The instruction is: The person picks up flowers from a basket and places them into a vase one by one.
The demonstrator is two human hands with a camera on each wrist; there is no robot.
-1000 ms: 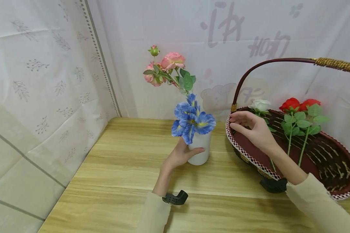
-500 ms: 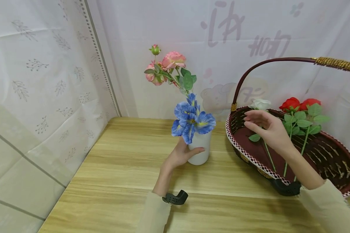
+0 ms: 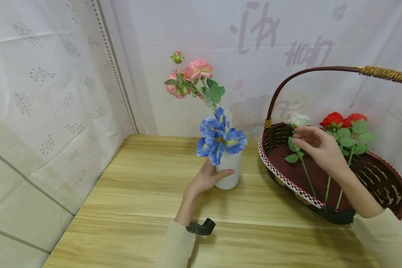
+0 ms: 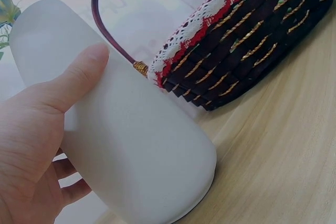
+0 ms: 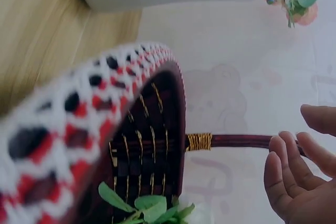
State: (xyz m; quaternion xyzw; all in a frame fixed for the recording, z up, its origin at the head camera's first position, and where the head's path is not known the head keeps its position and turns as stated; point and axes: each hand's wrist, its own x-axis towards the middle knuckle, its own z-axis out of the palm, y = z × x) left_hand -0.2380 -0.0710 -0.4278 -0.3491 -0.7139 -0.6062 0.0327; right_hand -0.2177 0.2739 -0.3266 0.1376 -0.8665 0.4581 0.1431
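Note:
My left hand (image 3: 204, 179) grips a white vase (image 3: 229, 169), its thumb across the front and fingers round the far side. A blue iris (image 3: 222, 137) and a stem of pink flowers (image 3: 198, 70) stand in the vase. Above the oval basket (image 3: 278, 158), my right hand (image 3: 323, 150) hovers with its fingers loosely bent and holds nothing. A white rose (image 3: 298, 120) lies in the basket just left of that hand, its stem (image 3: 306, 171) slanting down. Two red roses (image 3: 331, 120) lie to its right, partly behind the hand and forearm.
The basket has a tall arched handle (image 3: 308, 70) and a white and red lace rim (image 4: 189, 40). Everything stands on a wooden table (image 3: 137, 193). A printed pale cloth (image 3: 147, 74) hangs behind and another at the left.
My right hand has moved rightward from the basket's left rim to over its middle, beside the white rose. The left hand stays on the vase.

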